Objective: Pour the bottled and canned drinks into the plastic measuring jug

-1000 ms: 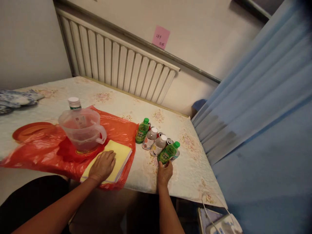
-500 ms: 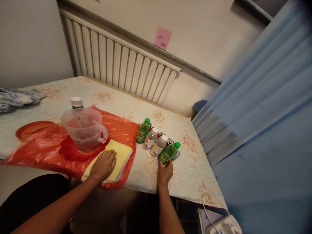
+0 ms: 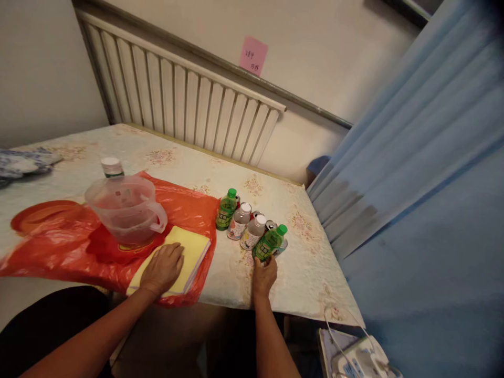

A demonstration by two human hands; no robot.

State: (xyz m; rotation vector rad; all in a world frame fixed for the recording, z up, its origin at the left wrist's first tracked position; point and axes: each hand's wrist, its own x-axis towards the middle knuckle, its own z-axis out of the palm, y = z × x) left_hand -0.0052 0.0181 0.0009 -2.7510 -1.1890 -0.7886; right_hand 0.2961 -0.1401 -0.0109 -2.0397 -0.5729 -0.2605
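Observation:
My left hand (image 3: 163, 268) lies flat, fingers stretched, on a yellow square stack (image 3: 192, 244) with layered pale edges; whether it is paper or cloth I cannot tell. My right hand (image 3: 264, 277) has its thumb and fingers around the base of a green bottle (image 3: 270, 243) with a green cap. Beside that bottle stand two clear bottles with white caps, one nearer (image 3: 253, 232) and one farther left (image 3: 239, 222). Another green bottle (image 3: 226, 211) ends the row. Behind them, several cans (image 3: 271, 225) are partly hidden.
A red plastic bag (image 3: 185, 202) spreads under the stack and a red scalloped dish (image 3: 104, 249), which bears a clear plastic jug (image 3: 124, 210). Behind the jug is a white-capped jar (image 3: 113, 167). An orange lid (image 3: 43, 212) lies left. A blue curtain (image 3: 413, 157) hangs right; a power strip (image 3: 360, 362) sits below the table edge.
The view has turned slightly, so everything sits a little farther left in it. Both hands keep their places, on the yellow stack and at the green bottle.

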